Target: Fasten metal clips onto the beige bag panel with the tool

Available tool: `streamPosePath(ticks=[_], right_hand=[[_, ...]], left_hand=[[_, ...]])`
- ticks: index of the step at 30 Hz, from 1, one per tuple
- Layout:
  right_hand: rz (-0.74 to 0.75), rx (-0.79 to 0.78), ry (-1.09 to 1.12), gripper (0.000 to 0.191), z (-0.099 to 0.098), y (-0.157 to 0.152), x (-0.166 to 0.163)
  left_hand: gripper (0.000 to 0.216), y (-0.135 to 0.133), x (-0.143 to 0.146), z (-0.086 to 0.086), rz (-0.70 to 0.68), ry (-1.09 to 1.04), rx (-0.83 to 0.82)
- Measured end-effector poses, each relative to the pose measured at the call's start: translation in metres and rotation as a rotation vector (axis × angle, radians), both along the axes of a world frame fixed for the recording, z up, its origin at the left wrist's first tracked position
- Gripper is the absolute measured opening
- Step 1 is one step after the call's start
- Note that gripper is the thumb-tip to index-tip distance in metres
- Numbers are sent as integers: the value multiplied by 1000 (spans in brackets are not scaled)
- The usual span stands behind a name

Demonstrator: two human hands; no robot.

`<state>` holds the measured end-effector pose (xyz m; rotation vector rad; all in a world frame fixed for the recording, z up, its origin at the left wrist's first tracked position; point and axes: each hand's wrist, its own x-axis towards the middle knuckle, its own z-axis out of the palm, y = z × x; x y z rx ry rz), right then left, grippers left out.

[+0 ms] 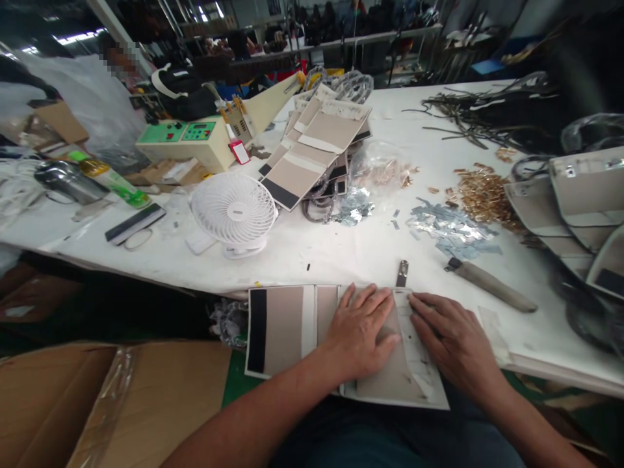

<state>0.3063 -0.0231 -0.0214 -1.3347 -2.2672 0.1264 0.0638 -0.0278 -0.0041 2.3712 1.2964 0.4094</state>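
Note:
A beige panel (287,318) with pale edging, a dark strip on its left end and white strips across it lies at the table's front edge, partly over my lap. My left hand (358,335) rests flat on its right half, fingers spread. At the panel's right end, my right hand (455,341) lies on the edge with fingers stretched out; their undersides are hidden. Small metal pieces, hard to make out, show along that end. Just beyond the panel is a small metal clip-like piece (402,273). A grey-wrapped bar (494,286) lies right of it.
Left stands a white fan (234,211); behind it are a control box (195,146) and stacked beige panels (312,146). Silver metal plates (451,224) and brass-coloured pieces (487,195) are heaped at right, near more panels (585,201). A cardboard box (160,396) stands lower left.

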Motion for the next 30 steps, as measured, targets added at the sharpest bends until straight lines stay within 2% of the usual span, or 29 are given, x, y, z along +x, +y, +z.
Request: streamPosePath(ticks=[13, 23, 25, 27, 29, 30], right_hand=[[27, -13, -116, 38, -5, 0, 1], [43, -27, -76, 39, -1, 2, 0], [39, -57, 33, 37, 5, 13, 6], [-25, -65, 129, 37, 14, 37, 18], [-186, -77, 85, 43, 23, 73, 34], [-295, -118, -28, 47, 27, 94, 43]], left_hand=[[67, 6, 1, 6, 28, 7, -97], [67, 3, 2, 9, 29, 11, -92], [68, 3, 1, 9, 29, -2, -101], [70, 2, -1, 8, 22, -18, -103], [71, 2, -2, 6, 13, -31, -90], [72, 1, -3, 4, 13, -37, -76]])
